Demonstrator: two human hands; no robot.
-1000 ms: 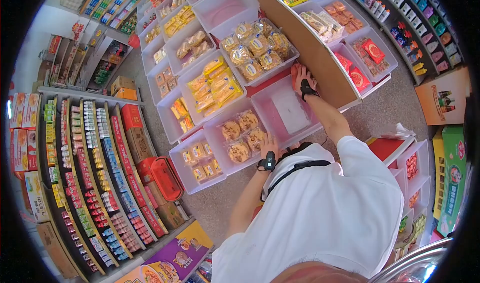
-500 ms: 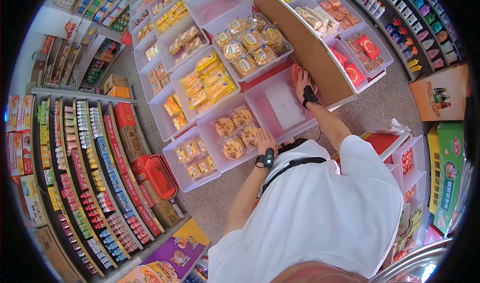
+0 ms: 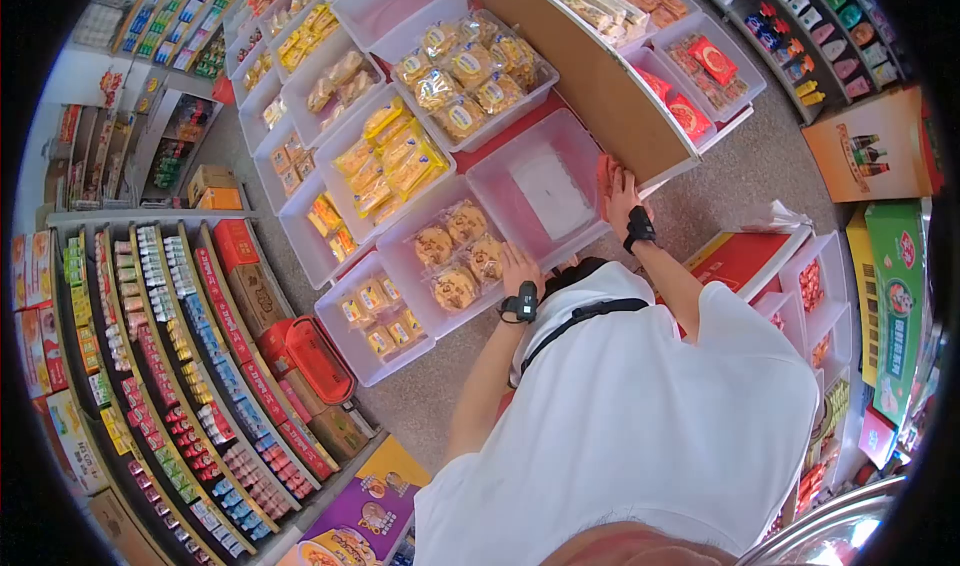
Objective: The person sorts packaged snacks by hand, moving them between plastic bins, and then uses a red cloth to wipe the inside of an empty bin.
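A translucent plastic bin [image 3: 485, 188] stands in front of me, with only a white rectangular sheet [image 3: 552, 196] on its bottom. My left hand [image 3: 522, 269] is curled over its near left edge, beside the neighbouring bin of round cookies [image 3: 455, 288]. At the right wall, close to the end of a brown divider board [image 3: 580, 61], my right hand [image 3: 622, 196] grips the rim. The undersides of the fingers on both hands are hidden. Each wrist wears a dark strapped device.
Beyond stand bins of packaged bread [image 3: 470, 66] and yellow-wrapped snacks [image 3: 410, 161]. Small packaged cakes [image 3: 380, 311] fill a bin at the near left. Shelves of drinks [image 3: 185, 356] line the left. A red-topped stand [image 3: 735, 261] is at my right, near a green carton [image 3: 900, 286].
My right hand has come back toward me along the bin's right side. The left hand stays at the near left edge. The whole view has shifted slightly.
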